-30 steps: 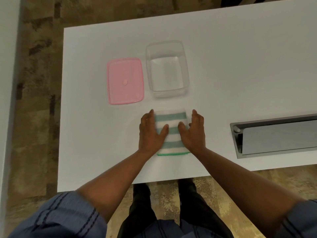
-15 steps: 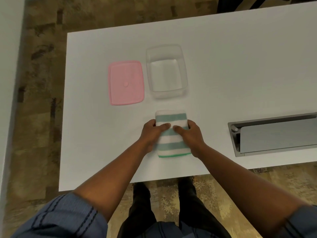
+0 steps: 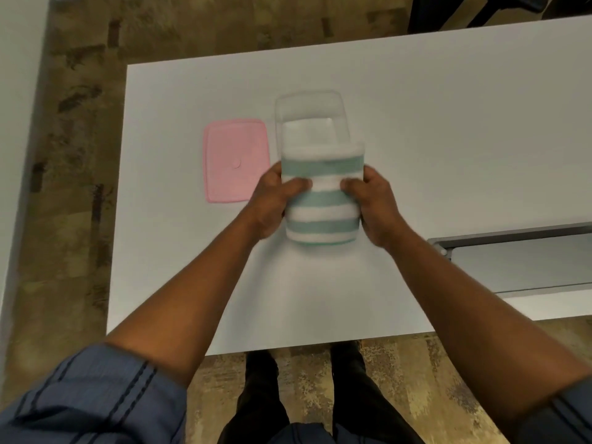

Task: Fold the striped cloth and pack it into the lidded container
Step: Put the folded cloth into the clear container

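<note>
Folded striped cloth at frame center, gripped from both sides: left hand and right hand clamped on it, thumbs on top. Its far edge overlaps the clear container. Pink lid lies left on the white table.

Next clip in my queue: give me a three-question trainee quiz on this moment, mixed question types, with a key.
1. True or false: the pink lid is on the clear container.
2. What grips the folded striped cloth?
A. left hand only
B. right hand only
C. both hands
3. Fill in: the lid lies on the white table, to the ____ of the container.

Key:
1. False; it lies flat beside the open container.
2. C; left hand and right hand hold its sides.
3. left
</note>
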